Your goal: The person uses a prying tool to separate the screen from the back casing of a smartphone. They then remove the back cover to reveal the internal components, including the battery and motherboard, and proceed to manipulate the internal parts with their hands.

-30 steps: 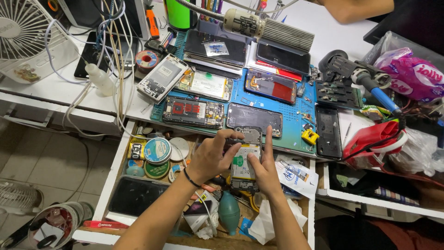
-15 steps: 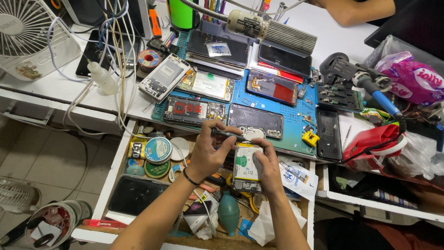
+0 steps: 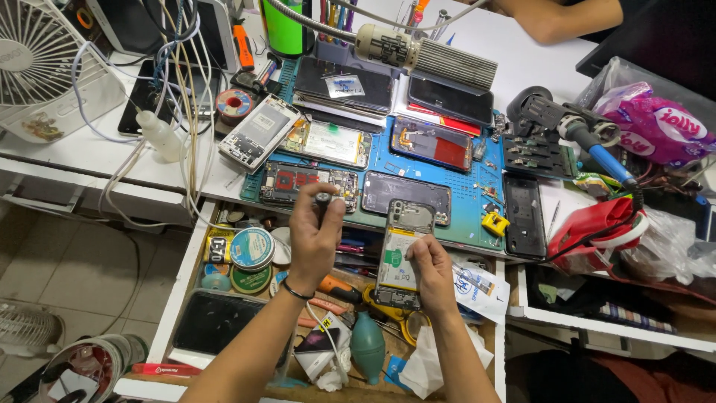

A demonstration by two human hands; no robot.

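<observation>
- Head view: phone [image 3: 401, 257] with its back cover off lies tilted over the open drawer [image 3: 179, 287], just below the front edge of the blue mat [image 3: 477, 198] on the table [image 3: 97, 160].
- Right hand [image 3: 429, 272] holds the phone by its right side; its fingers [image 3: 415, 248] are closed on the edge, with the thumb resting on the open back near the middle.
- Left hand [image 3: 313, 239] is raised to the left of the phone, apart from it; its fingers [image 3: 328, 213] are pinched shut around the dark handle of a small screwdriver [image 3: 323, 200], whose tip I cannot make out.
- A dark band sits on the left wrist.
- On the mat behind the hands lie several more opened phones [image 3: 406, 192] in a row.
- In the drawer, round tins [image 3: 251, 248] sit left of the left hand, and a teal rubber blower [image 3: 368, 347] lies between the two forearms.
- A white fan [image 3: 45, 71] stands at far left, and another person's arm [image 3: 559, 15] rests at the top edge.
</observation>
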